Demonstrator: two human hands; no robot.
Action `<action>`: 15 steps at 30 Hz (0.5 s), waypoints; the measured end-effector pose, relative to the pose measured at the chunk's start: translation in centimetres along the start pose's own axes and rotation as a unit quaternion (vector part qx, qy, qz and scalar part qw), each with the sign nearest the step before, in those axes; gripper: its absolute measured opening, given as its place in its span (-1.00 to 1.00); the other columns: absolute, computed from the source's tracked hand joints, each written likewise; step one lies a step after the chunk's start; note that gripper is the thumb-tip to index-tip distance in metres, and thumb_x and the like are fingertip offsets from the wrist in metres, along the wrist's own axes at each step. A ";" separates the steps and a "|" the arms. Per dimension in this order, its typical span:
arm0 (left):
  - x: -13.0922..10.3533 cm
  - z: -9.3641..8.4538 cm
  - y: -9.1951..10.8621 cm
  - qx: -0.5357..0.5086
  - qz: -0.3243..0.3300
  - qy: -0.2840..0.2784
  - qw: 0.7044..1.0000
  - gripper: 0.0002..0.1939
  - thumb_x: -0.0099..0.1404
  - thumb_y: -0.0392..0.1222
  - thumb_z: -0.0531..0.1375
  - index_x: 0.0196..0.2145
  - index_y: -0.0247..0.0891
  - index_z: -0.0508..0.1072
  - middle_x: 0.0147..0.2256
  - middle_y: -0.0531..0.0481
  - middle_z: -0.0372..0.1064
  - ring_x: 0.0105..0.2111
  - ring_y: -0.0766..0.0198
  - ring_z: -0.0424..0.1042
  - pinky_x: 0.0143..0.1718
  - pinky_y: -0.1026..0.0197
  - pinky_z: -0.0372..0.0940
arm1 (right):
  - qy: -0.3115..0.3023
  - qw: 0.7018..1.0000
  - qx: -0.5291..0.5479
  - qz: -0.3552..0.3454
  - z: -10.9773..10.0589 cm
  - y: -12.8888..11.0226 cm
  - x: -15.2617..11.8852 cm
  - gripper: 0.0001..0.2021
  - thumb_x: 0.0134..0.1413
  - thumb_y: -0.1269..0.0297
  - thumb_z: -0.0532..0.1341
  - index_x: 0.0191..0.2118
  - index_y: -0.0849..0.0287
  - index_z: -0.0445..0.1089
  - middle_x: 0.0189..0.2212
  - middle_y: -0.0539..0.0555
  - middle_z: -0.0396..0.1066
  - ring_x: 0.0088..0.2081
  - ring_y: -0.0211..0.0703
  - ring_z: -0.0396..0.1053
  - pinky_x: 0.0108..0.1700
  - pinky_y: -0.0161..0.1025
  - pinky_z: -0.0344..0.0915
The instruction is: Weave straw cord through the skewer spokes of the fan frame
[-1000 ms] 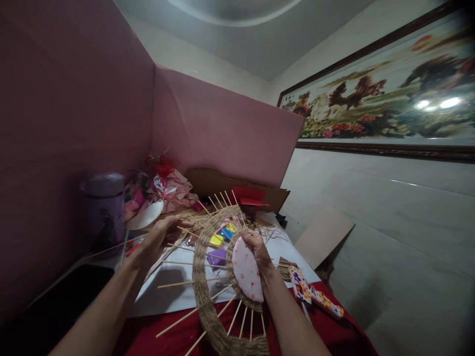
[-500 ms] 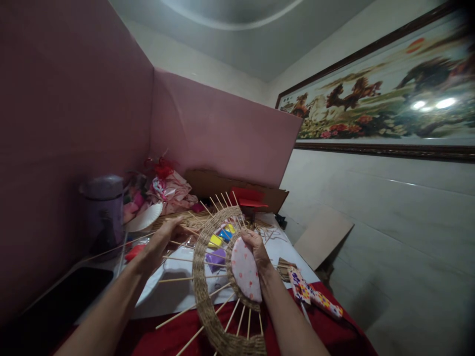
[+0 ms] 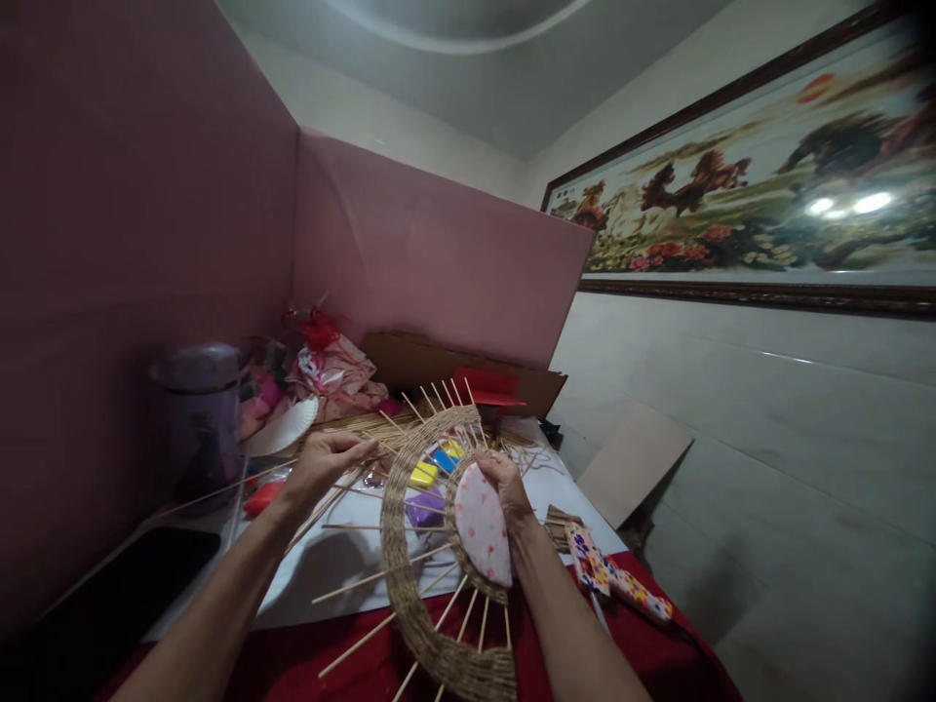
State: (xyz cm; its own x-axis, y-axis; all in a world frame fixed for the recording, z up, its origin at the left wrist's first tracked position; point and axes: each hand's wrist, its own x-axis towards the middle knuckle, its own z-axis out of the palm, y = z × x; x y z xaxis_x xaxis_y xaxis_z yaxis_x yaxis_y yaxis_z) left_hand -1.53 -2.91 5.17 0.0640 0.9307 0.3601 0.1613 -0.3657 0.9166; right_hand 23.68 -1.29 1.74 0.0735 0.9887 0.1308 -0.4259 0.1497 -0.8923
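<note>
A half-round woven piece (image 3: 395, 556) stands upright before me, with a wide arc of brown twisted cord threaded over thin wooden sticks (image 3: 351, 587). At its inner side is a half-disc of white cloth with a pink-red pattern (image 3: 483, 522), edged with the same cord. My right hand (image 3: 506, 487) grips the woven piece at the top of this half-disc, thumb in front and the other fingers hidden behind. On the left, my left hand (image 3: 329, 466) is closed in a pinch at the outer end of one upper-left stick.
Yellow, blue and purple packets (image 3: 425, 509) lie behind the woven piece. Loose sticks and cord, a white fluted plate (image 3: 289, 426) and crumpled pink wrapping (image 3: 340, 375) are farther back. A purple lidded container (image 3: 201, 419) stands left; a flower-patterned glue gun (image 3: 614, 575) lies right.
My left hand has moved slightly right and up, its fingers now pinched at a stick's end. The woven piece has turned a little, its sticks shifting, while my right hand keeps its grip.
</note>
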 end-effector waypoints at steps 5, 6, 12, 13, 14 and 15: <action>0.0 -0.2 -0.3 0.106 0.086 0.025 0.990 -0.76 0.04 -0.04 0.23 -0.54 -0.29 0.55 -0.53 -0.04 0.42 -0.49 0.24 0.34 -0.45 0.25 0.17 | 0.007 1.000 -0.007 -0.002 0.0 0.1 0.1 -0.73 -0.42 0.25 0.39 -0.62 0.19 0.27 -0.74 -0.14 0.22 -0.68 -0.38 0.08 -0.61 -0.38 -0.02; -0.1 -0.2 -0.2 0.152 0.109 0.037 0.982 -0.77 0.06 -0.05 0.22 -0.55 -0.26 0.54 -0.54 -0.02 0.41 -0.50 0.25 0.33 -0.45 0.25 0.16 | 0.007 1.000 -0.008 -0.002 -0.1 0.1 0.1 -0.73 -0.41 0.24 0.39 -0.62 0.19 0.27 -0.74 -0.14 0.22 -0.68 -0.38 0.08 -0.61 -0.38 -0.03; -0.4 -0.2 -0.1 0.387 0.231 0.082 0.889 -0.85 0.13 -0.18 0.17 -0.51 -0.21 0.53 -0.49 -0.01 0.34 -0.43 0.24 0.30 -0.40 0.25 0.12 | 0.010 1.000 -0.012 -0.005 -0.1 0.2 0.0 -0.72 -0.42 0.24 0.40 -0.63 0.19 0.26 -0.74 -0.13 0.21 -0.68 -0.38 0.08 -0.61 -0.37 -0.03; -0.4 -0.1 -0.2 0.404 0.249 0.084 0.876 -0.85 0.13 -0.21 0.16 -0.50 -0.22 0.52 -0.48 -0.02 0.34 -0.41 0.23 0.30 -0.39 0.24 0.12 | 0.011 1.000 -0.012 -0.006 -0.1 0.2 0.0 -0.72 -0.43 0.24 0.40 -0.63 0.19 0.26 -0.74 -0.13 0.21 -0.68 -0.38 0.08 -0.62 -0.37 -0.03; -0.4 0.0 -0.2 0.418 0.266 0.082 0.865 -0.85 0.14 -0.23 0.16 -0.50 -0.22 0.52 -0.48 -0.02 0.34 -0.40 0.22 0.29 -0.39 0.24 0.12 | 0.012 1.000 -0.012 -0.007 -0.1 0.2 0.0 -0.73 -0.43 0.25 0.40 -0.64 0.19 0.26 -0.74 -0.13 0.21 -0.68 -0.38 0.08 -0.62 -0.37 -0.03; -0.5 0.1 -0.2 0.428 0.281 0.076 0.856 -0.85 0.15 -0.24 0.15 -0.50 -0.21 0.52 -0.48 -0.02 0.34 -0.39 0.22 0.27 -0.39 0.23 0.11 | 0.012 1.000 -0.012 -0.007 -0.1 0.2 0.0 -0.73 -0.44 0.25 0.39 -0.64 0.19 0.27 -0.74 -0.13 0.21 -0.68 -0.38 0.09 -0.62 -0.37 -0.03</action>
State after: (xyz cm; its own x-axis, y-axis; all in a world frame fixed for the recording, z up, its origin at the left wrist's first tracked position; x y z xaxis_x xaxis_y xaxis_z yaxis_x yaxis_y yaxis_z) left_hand -1.53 -3.26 4.78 0.2489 0.5734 0.7805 0.8135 -0.5612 0.1529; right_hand 23.72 -1.23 1.53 0.1020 0.9859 0.1329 -0.4027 0.1631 -0.9007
